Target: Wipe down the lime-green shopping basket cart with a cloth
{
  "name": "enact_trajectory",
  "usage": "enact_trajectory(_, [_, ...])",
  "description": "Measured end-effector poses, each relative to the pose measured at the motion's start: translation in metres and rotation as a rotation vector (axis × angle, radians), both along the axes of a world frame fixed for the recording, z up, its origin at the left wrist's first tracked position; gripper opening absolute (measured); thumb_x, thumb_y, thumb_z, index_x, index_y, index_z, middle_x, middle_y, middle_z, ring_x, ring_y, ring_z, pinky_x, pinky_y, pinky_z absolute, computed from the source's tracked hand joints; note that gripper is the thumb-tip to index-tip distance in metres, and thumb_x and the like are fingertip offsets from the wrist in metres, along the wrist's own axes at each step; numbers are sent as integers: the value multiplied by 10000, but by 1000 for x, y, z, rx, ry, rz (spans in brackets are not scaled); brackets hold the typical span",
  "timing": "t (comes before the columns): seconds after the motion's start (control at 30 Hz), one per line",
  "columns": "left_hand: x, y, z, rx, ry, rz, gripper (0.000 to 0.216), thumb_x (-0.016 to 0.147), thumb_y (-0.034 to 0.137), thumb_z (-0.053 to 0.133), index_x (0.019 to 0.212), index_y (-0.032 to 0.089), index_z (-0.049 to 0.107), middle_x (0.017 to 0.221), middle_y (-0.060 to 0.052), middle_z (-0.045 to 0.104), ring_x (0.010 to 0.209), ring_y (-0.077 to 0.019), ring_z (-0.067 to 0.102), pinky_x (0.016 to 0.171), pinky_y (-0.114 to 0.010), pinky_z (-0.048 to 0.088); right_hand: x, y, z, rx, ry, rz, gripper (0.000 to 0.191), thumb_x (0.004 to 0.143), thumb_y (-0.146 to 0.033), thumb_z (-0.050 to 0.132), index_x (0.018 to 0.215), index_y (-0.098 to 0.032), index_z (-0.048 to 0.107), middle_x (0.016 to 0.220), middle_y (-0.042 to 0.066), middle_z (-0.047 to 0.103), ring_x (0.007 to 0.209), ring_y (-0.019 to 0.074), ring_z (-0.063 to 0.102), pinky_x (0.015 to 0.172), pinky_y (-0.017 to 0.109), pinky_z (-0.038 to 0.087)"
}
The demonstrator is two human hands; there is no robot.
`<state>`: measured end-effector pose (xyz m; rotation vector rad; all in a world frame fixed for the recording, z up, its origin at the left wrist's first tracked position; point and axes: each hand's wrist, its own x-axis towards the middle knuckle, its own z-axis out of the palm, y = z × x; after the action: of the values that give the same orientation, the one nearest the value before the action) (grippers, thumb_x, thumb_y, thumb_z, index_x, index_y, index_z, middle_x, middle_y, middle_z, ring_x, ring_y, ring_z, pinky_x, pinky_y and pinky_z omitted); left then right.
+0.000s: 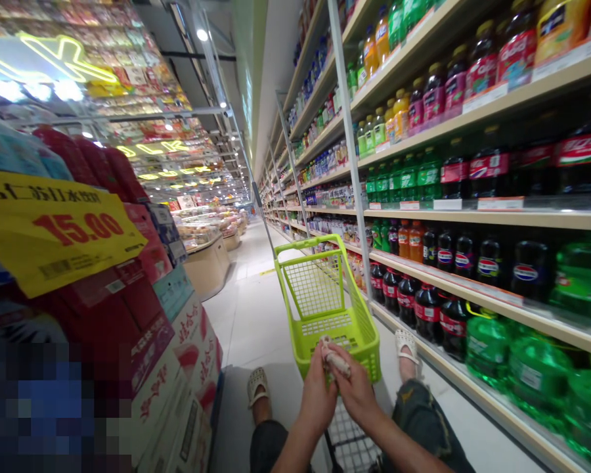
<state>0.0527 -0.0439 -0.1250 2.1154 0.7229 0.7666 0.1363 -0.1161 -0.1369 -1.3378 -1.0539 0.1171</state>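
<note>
My left hand (320,389) and my right hand (353,389) meet in the middle, low in the view, over the near end of a lime-green shopping basket (303,325). Both sets of fingers are closed around a small pale, crumpled item (335,358) with brownish marks; what kind of thing it is I cannot make out. The basket has lattice sides and a raised handle (308,244) at its far end. A dark wire grid (352,437) shows below my forearms. My feet, in pale perforated shoes (259,386), are on either side.
Shelves of soft-drink bottles (490,259) run along the right, with large green bottles (536,358) at the bottom. Stacked cartons (160,384) and a yellow price sign (64,230) stand close on the left. A pale tiled aisle (246,276) leads away past display counters (204,266).
</note>
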Motion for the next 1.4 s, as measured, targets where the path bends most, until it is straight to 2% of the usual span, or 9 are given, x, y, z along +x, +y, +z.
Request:
enact_trajectory(0.13, [10, -3, 8, -543, -407, -1, 453, 578, 226, 565, 1020, 130, 586, 1068, -110, 620, 1002, -237, 553, 883, -338, 411, 1, -2, 3, 2, 98, -85, 355, 812, -299, 417, 1106, -158, 557, 1118, 119, 594, 1063, 231, 532, 912, 411, 420])
enact_trajectory(0.3, [13, -13, 22, -903, -472, -57, 356, 537, 290, 660, 860, 140, 642, 806, -65, 675, 776, -194, 610, 692, -278, 462, 17, -18, -25, -98, -359, -263, 426, 694, -135, 465, 1107, -189, 556, 1390, 89, 306, 1280, 271, 248, 1004, 482, 287])
enact_trajectory(0.43, [14, -18, 28, -854, -403, -93, 345, 565, 261, 623, 887, 138, 630, 788, -59, 671, 735, -167, 593, 630, -240, 446, 7, -11, -22, 49, -579, -211, 645, 677, -25, 347, 1305, -175, 327, 1406, 93, 270, 1273, 186, 276, 973, 377, 360])
enact_trajectory(0.6, [6, -14, 39, -829, -361, -58, 462, 574, 247, 598, 1026, 161, 550, 869, -44, 650, 661, -129, 572, 553, -219, 430, 5, -5, 3, -33, -587, -257, 423, 715, -132, 452, 1134, -145, 514, 1373, 138, 322, 1277, 268, 253, 1018, 507, 235])
enact_trajectory(0.83, [1, -8, 43, -813, -515, -19, 454, 516, 261, 684, 941, 158, 564, 861, -31, 642, 746, -140, 580, 678, -235, 438, 2, -9, 5, -4, -186, -48, 343, 754, -261, 491, 1081, -189, 565, 1264, 96, 477, 1173, 221, 426, 982, 393, 351])
enact_trajectory(0.93, [0, 2, 46, -742, -619, 88, 391, 518, 244, 657, 889, 152, 576, 801, -12, 647, 714, -133, 574, 685, -235, 428, 6, -6, 8, 0, 207, -6, 285, 701, -336, 534, 918, -171, 618, 920, 78, 650, 841, 219, 602, 747, 365, 497])
enact_trajectory(1.07, [-8, 3, 55, -837, -614, -24, 385, 524, 235, 629, 896, 141, 595, 802, -24, 657, 680, -139, 582, 619, -229, 428, 18, -8, 22, -13, 604, 130, 275, 645, -399, 568, 786, -168, 616, 596, -8, 601, 488, 133, 517, 452, 257, 436])
enact_trajectory(1.27, [-13, -13, 61, -888, -291, -239, 314, 495, 191, 619, 792, 89, 626, 693, -41, 643, 512, -89, 506, 478, -201, 373, 26, -18, 43, -95, 417, 193, 164, 590, -306, 602, 678, -172, 636, 858, 45, 655, 791, 184, 585, 711, 307, 466])
enact_trajectory(1.4, [-12, -12, 58, -853, -138, -184, 367, 538, 293, 646, 858, 121, 599, 648, -6, 607, 455, -68, 447, 422, -189, 336, 19, -16, 39, -98, 454, 277, 216, 642, -316, 553, 783, -169, 625, 903, 59, 658, 814, 195, 597, 731, 336, 469])
